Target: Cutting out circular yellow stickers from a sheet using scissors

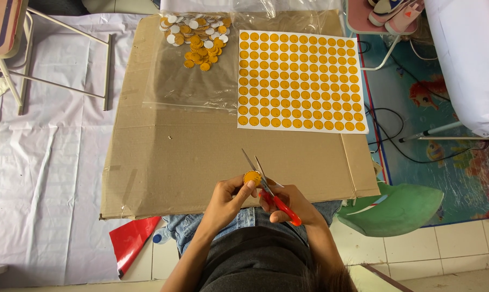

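My left hand (226, 201) pinches a small round orange paper disc (251, 177) between thumb and fingers. My right hand (293, 204) grips red-handled scissors (279, 205), whose metal blades (253, 163) are slightly open and point up-left, right beside the disc. Both hands hover over the near edge of a flat brown cardboard sheet (190, 157) lying across my lap. A white sheet printed with rows of orange circles (300, 81) lies on the cardboard's far right. A pile of cut orange and white discs (197, 38) rests on a clear plastic bag (190, 81) at the far left.
A white cloth (44, 162) covers the floor at left, with a metal stool frame (66, 59) on it. A red paper piece (130, 240) and a green shape (398, 211) lie beside my knees. Cables (396, 140) cross a colourful mat (444, 108) at right.
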